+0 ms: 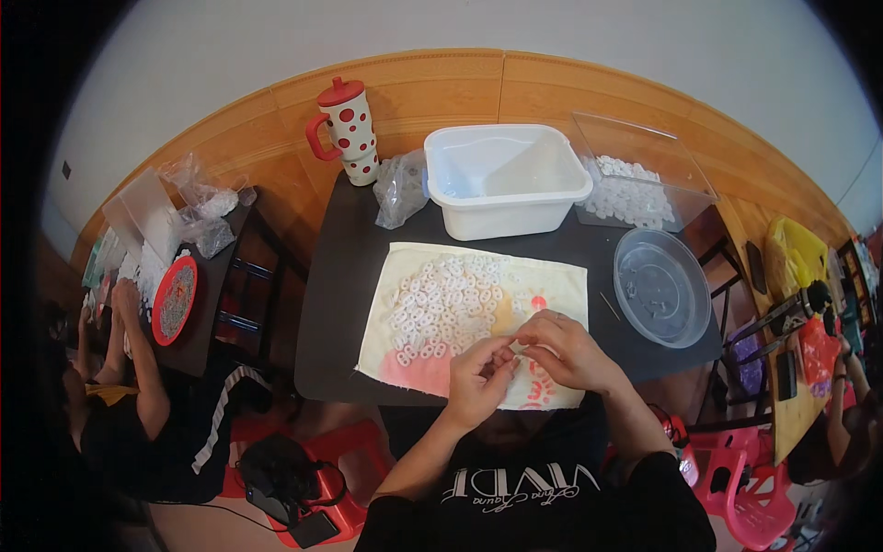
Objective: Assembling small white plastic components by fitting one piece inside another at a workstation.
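Note:
My left hand [480, 381] and my right hand [566, 353] meet over the near right part of a cream cloth [379, 317] on the dark table. Their fingertips are pinched together around a small white piece [518, 349], mostly hidden by the fingers. To the left of my hands, many small white pieces with holes [446, 304] lie spread on the cloth. The cloth carries yellow, pink and red prints.
Behind the cloth stands a white plastic tub [506, 216], with a clear bag [401, 191] and red-dotted tumbler [354, 138] at its left. A clear bin [635, 198] holds white pieces. At right lies a round clear lid [662, 290]. People work at both sides; a red bowl [175, 301] is left.

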`<move>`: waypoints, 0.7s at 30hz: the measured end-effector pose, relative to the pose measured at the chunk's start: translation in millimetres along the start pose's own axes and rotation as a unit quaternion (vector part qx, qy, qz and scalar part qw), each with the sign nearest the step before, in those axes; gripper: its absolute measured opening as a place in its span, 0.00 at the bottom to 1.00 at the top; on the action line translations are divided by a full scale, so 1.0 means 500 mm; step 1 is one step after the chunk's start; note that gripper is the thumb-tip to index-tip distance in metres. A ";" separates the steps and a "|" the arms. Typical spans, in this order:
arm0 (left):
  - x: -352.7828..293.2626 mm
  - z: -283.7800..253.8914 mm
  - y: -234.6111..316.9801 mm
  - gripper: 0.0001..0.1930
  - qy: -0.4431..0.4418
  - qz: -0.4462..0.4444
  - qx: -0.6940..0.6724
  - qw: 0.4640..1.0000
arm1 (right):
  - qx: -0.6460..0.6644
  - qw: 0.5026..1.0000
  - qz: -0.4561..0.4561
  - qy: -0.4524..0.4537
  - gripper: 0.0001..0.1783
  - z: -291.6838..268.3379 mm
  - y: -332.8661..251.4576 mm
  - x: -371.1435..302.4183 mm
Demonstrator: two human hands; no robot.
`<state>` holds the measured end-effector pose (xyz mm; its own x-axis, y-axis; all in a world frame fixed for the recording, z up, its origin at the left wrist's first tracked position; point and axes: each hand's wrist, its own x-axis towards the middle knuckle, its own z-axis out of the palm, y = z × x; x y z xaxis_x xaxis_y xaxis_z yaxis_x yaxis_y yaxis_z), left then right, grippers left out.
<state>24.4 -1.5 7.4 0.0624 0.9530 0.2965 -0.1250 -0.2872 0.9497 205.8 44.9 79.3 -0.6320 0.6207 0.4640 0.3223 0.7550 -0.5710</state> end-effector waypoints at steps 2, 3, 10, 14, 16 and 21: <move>-0.002 -0.001 -0.003 0.17 -0.002 0.009 0.000 1.000 | 0.044 0.997 0.056 -0.021 0.15 0.003 -0.001 -0.005; -0.004 -0.003 -0.007 0.17 0.001 0.016 0.002 1.000 | 0.044 0.997 0.056 -0.021 0.15 0.007 -0.003 -0.006; 0.000 0.000 -0.005 0.18 -0.004 0.008 -0.010 1.000 | 0.088 0.993 0.078 0.009 0.17 0.022 -0.002 -0.012; -0.001 -0.002 0.009 0.19 -0.011 -0.014 -0.018 1.000 | 0.045 0.998 0.051 -0.007 0.16 0.023 -0.005 -0.009; -0.002 -0.002 0.007 0.19 -0.003 -0.011 -0.034 0.999 | 0.040 0.998 0.040 0.006 0.15 0.031 -0.003 -0.009; -0.003 0.001 0.016 0.19 0.005 -0.024 -0.064 0.998 | 0.021 0.999 0.022 0.030 0.12 0.045 -0.002 -0.009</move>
<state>23.6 -5.4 14.8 0.0607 0.9667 0.2485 -0.2468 -0.2267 0.9422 192.5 36.3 62.6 -0.5733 0.6659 0.4773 0.3186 0.7179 -0.6189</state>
